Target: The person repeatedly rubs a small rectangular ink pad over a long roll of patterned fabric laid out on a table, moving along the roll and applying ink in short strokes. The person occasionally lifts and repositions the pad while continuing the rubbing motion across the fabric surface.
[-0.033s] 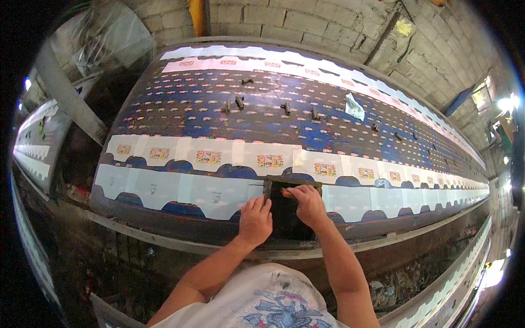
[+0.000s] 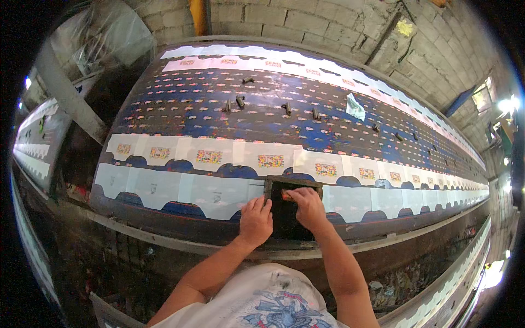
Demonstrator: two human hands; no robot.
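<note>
A dark screen-printing frame (image 2: pixel 295 180) lies over the near row of white fabric pieces (image 2: pixel 191 194) on the long table. My left hand (image 2: pixel 256 221) is closed on the frame's left side, with its fingers along the edge. Inside the frame, near its far end, my right hand (image 2: pixel 309 208) grips a small squeegee (image 2: pixel 286 194), of which only a short orange-red part shows. My fingers cover the rest of it. Beyond the frame, a second row of white pieces (image 2: pixel 240 154) carries multicoloured printed rectangles.
Several small dark clamp-like pieces (image 2: pixel 288 109) and a crumpled pale cloth (image 2: pixel 355 107) lie on the blue-and-dark table surface (image 2: pixel 262 128). A rail (image 2: pixel 191 247) runs along the near edge. A post (image 2: pixel 71 101) stands at left, and a block wall (image 2: pixel 306 22) rises behind.
My right hand and the squeegee have shifted very slightly to the left within the frame. My left hand and the frame stay in place.
</note>
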